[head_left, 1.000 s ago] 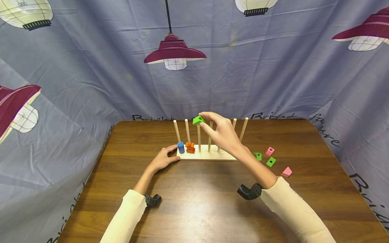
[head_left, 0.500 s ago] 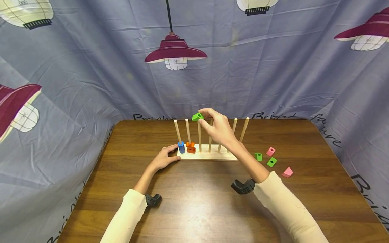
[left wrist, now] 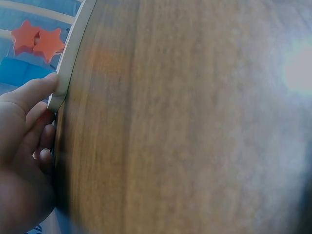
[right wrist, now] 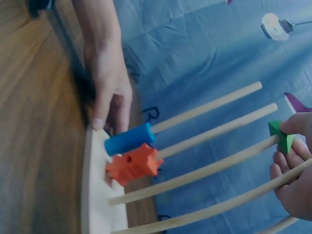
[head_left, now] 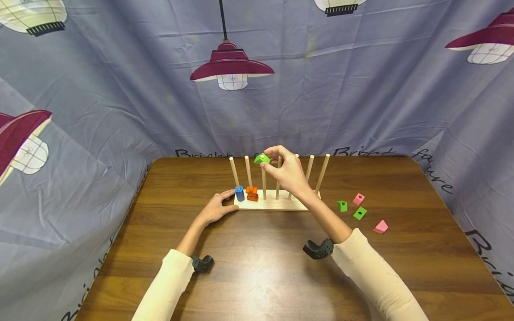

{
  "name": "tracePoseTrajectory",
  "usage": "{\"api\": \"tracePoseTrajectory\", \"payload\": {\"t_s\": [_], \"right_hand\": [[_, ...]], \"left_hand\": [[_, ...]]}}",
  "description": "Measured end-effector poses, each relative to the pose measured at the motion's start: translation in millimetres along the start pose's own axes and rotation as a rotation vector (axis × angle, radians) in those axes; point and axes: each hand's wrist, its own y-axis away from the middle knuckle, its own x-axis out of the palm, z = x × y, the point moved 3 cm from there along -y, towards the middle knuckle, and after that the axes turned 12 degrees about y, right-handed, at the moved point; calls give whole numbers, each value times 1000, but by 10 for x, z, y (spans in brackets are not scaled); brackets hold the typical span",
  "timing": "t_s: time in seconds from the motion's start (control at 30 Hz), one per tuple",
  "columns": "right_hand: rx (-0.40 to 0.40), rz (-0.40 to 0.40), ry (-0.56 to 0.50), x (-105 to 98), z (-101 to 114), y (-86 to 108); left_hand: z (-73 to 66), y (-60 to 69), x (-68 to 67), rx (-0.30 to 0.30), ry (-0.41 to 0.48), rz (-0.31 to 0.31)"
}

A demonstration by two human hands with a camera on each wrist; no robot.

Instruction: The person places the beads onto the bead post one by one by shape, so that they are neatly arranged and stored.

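A wooden peg stand with several upright rods lies across the table. My left hand grips its left end, thumb on the front edge and fingers behind, as the left wrist view also shows. Blue cylinder beads sit on the leftmost peg, and orange star beads on the second. Between thumb and fingers, my right hand pinches a green triangular bead at the top of the third peg. A pale spot, seemingly the peg tip, shows in the bead's hole.
Right of the stand lie two loose green beads and two pink ones. The brown wooden table extends toward me. A grey-blue curtain printed with lamps hangs behind and at the sides.
My right hand rose slightly with the green bead, then came down so the bead meets the third peg's tip. My left hand has stayed on the stand's end.
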Motion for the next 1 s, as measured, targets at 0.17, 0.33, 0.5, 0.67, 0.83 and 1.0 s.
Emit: {"api": "tracePoseTrajectory", "payload": {"t_s": [0.17,0.33,0.5,0.67,0.83,1.0], "right_hand": [[82,-35,-139,95,-104,47],[176,-30,-237,204,-254,116],[203,-18,-186,320,-443,210],[235,19,-108,469,-677,340],[283,47,-68,609,-886,444],[336,80,-47,722,-1038,520]], "left_hand": [[4,4,-2,-4,4,0],[8,5,4,-7,0,-4],[5,3,9,-8,5,-3],[7,-2,7,-8,2,-4],[0,-8,5,-12,3,-6],[6,-12,6,-7,3,-7]]}}
